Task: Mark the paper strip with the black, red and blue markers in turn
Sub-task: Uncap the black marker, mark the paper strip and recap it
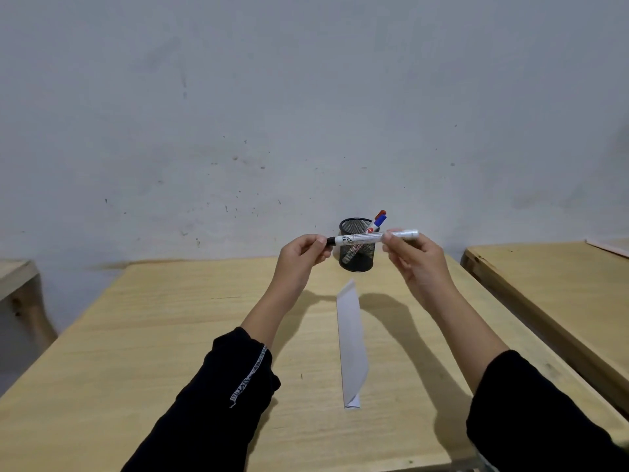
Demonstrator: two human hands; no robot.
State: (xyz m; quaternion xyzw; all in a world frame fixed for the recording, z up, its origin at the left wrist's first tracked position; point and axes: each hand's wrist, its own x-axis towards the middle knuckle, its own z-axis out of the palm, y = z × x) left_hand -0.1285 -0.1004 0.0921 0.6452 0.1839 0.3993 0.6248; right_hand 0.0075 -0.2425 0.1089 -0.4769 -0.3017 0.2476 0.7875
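I hold the black marker [364, 238] level in the air in front of the pen cup. My left hand [303, 255] pinches its black cap end. My right hand [410, 257] grips the white barrel near its other end. Below them a long white paper strip [350, 342] lies flat on the wooden table [153, 335], running away from me. The red marker [380, 215] and the blue marker [378, 222] stand tilted in the black mesh pen cup [356, 257] at the table's far edge.
A grey wall rises right behind the table. A second wooden table [551, 277] stands to the right across a narrow gap. Part of another wooden piece [17, 277] shows at the left edge.
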